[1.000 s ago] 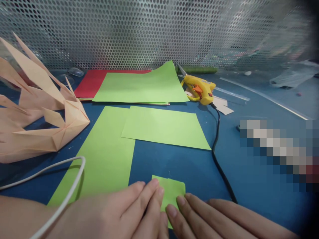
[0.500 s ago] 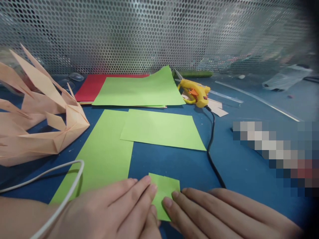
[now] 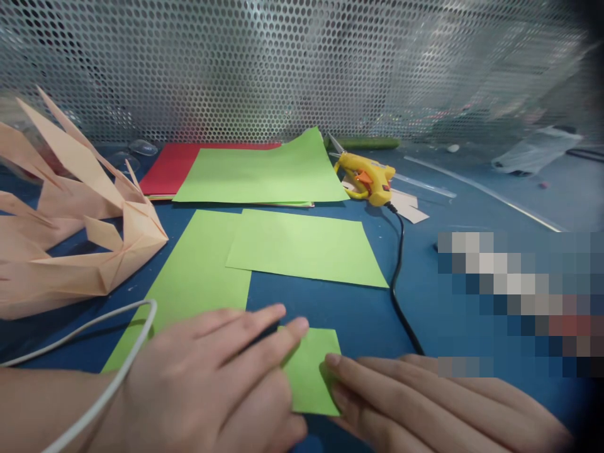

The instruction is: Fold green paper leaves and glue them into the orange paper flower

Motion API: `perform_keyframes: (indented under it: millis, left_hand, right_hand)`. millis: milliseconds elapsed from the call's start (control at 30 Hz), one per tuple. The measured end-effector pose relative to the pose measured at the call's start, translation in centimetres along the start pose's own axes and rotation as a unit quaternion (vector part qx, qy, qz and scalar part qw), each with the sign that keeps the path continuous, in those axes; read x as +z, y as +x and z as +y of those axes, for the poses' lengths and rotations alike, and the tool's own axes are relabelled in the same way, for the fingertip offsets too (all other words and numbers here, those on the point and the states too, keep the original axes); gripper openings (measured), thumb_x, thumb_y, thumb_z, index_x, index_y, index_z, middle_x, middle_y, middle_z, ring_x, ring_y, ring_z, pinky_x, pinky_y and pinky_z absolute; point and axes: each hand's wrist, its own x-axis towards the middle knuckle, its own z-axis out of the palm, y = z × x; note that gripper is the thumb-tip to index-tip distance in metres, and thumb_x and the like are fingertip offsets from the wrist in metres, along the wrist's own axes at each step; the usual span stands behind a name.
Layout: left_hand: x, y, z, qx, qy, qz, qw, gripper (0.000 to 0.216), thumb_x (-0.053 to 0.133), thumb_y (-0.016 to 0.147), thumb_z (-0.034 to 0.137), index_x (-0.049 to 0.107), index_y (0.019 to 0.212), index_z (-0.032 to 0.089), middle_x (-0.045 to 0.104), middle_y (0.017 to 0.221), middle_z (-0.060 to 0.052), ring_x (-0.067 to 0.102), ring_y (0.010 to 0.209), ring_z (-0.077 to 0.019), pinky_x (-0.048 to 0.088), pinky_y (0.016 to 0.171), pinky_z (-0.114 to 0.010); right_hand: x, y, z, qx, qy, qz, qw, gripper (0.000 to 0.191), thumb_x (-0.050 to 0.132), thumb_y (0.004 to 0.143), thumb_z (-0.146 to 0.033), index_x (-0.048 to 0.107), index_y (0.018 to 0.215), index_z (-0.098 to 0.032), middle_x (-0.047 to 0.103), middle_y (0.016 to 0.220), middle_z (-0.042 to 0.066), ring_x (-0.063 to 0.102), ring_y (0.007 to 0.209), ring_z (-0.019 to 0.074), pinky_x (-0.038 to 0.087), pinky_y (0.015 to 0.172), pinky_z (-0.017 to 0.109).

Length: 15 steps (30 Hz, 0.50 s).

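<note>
A small folded square of green paper (image 3: 309, 371) lies on the blue table between my two hands. My left hand (image 3: 221, 377) is over its left side, fingers stretched and spread, with one fingertip at the upper left corner. Along the right edge, my right hand (image 3: 406, 402) has the paper between thumb and forefinger, its other fingers straight and close together. Just beyond lie a long green paper strip (image 3: 202, 277), partly under my left hand, and a green paper rectangle (image 3: 306, 245) overlapping it.
A folded peach paper model (image 3: 127, 245) stands at left, near a white cable (image 3: 151, 311) crossing my left forearm. Behind are stacked green sheets (image 3: 264, 173), red paper (image 3: 163, 170), and a yellow glue gun (image 3: 370, 179) with a black cord (image 3: 399, 277). A perforated metal screen (image 3: 264, 69) rises behind.
My left hand has lifted and spread its fingers, the fingertips moving up and right. My right hand's fingers have drawn back to the paper's right edge, baring more of the square.
</note>
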Motion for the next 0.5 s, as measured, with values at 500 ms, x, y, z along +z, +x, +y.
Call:
perform_keyframes:
  millis: [500]
  left_hand:
    - [-0.2, 1.4, -0.7, -0.039, -0.075, -0.034, 0.996, 0.024, 0.039, 0.107, 0.023, 0.051, 0.125, 0.014, 0.076, 0.114, -0.007, 0.07, 0.106, -0.0177, 0.054, 0.093, -0.03]
  right_hand:
    - [-0.8, 1.4, 0.1, 0.198, 0.201, -0.097, 0.954, 0.022, 0.063, 0.096, -0.013, 0.05, 0.112, -0.021, 0.068, 0.107, 0.005, 0.07, 0.101, 0.0134, 0.053, 0.096, 0.012]
